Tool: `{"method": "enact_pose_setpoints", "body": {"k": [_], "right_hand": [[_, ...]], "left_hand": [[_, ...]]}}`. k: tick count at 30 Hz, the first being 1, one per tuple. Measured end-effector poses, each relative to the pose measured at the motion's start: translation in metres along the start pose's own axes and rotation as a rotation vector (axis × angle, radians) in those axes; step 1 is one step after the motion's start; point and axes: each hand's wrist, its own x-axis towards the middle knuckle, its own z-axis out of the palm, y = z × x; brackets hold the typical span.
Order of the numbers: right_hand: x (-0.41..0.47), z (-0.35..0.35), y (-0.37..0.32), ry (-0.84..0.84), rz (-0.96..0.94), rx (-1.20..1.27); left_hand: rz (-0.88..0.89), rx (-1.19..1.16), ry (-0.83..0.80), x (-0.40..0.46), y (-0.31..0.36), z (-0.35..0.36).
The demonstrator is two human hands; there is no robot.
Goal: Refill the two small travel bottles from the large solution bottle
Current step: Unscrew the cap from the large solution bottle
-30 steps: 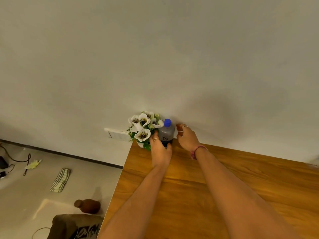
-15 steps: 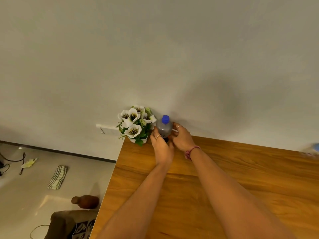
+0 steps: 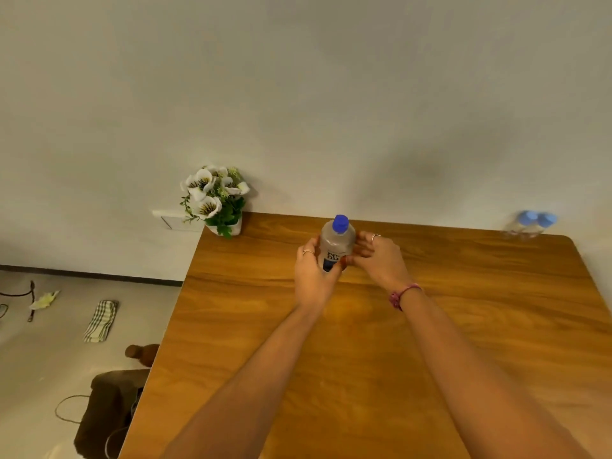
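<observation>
The large solution bottle (image 3: 336, 245), clear with a blue cap and a dark label, stands upright near the back middle of the wooden table (image 3: 364, 359). My left hand (image 3: 313, 276) grips its lower body from the left and front. My right hand (image 3: 381, 260) holds its right side with curled fingers. Two small clear travel bottles (image 3: 530, 223) with light blue caps stand side by side at the table's back right corner, blurred.
A white pot of white artificial flowers (image 3: 217, 200) sits on the table's back left corner against the wall. On the floor to the left lie a checked cloth (image 3: 101, 321), a brown bottle (image 3: 142, 354), a dark bag (image 3: 109, 412) and cables.
The large bottle has come away from beside the flower pot toward the table's middle, held in both hands. The view has shifted right, bringing the two small bottles into sight.
</observation>
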Motion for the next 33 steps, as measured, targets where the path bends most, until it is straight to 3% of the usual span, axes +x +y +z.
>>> {"method": "enact_pose_setpoints", "body": {"k": [13,33], "right_hand": [[-0.120,-0.093,0.075,-0.103,-0.021,0.002],[-0.165,-0.094,0.109,-0.116,-0.043,-0.039]], "left_hand": [[0.027,0.077,-0.085,-0.119,0.010,0.061],[0.003,0.097,-0.066,-0.174,0.000,0.074]]}}
